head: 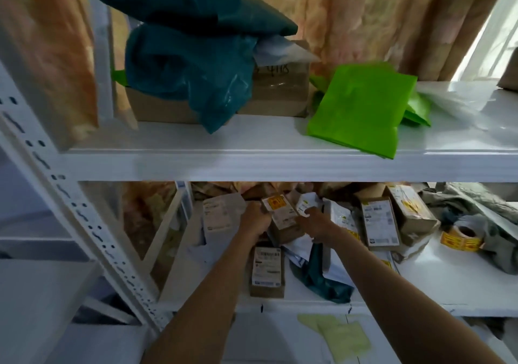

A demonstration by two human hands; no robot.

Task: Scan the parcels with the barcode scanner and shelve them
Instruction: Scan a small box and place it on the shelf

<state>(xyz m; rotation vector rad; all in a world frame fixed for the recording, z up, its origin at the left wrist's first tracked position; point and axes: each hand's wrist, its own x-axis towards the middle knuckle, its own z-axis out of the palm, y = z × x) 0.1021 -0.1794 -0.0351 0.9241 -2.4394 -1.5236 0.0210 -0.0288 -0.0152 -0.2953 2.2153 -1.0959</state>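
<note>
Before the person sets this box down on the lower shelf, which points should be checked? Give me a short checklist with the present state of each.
1. Left hand grips the cardboard box with the yellow sticker: ok.
2. Right hand has a firm hold: cannot tell; its fingers touch a white-labelled parcel beside the box.
3. Free spot on the lower shelf: ok, bare white surface shows front right.
4. Box label faces the camera: ok, but the print is too blurred to read.
5. Barcode scanner within reach: cannot tell, none is in view.
6. Sticker roll out of the way: ok, it lies far to the right.
</note>
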